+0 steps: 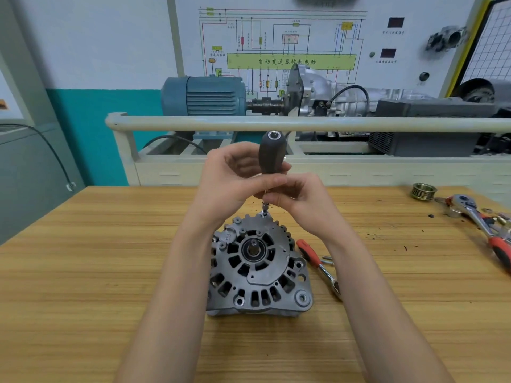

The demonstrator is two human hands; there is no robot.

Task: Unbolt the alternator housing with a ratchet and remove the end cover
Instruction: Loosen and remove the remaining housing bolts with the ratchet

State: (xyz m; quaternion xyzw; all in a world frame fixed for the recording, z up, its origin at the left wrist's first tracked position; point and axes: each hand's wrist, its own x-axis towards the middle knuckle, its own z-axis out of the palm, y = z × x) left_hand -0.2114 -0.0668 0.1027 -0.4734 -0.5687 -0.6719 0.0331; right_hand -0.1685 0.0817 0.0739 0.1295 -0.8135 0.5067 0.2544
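A grey alternator [258, 268] stands on the wooden table [96, 272], its slotted end cover facing up with the shaft in the middle. A driver with a dark grey handle [271, 150] stands upright over the far rim of the housing, its socket tip [265, 211] on a bolt there. My left hand [229, 181] holds the lower part of the handle from the left. My right hand [301, 200] pinches the thin shank just below the handle. A small red-handled ratchet [318, 265] lies on the table right of the alternator.
A larger red-handled ratchet [481, 219] lies near the right table edge with small washers and nuts around it. A brass grooved pulley [423, 191] stands at the far right. Two loose bolts [327, 259] lie beside the small ratchet. A rail and training rig stand behind the table.
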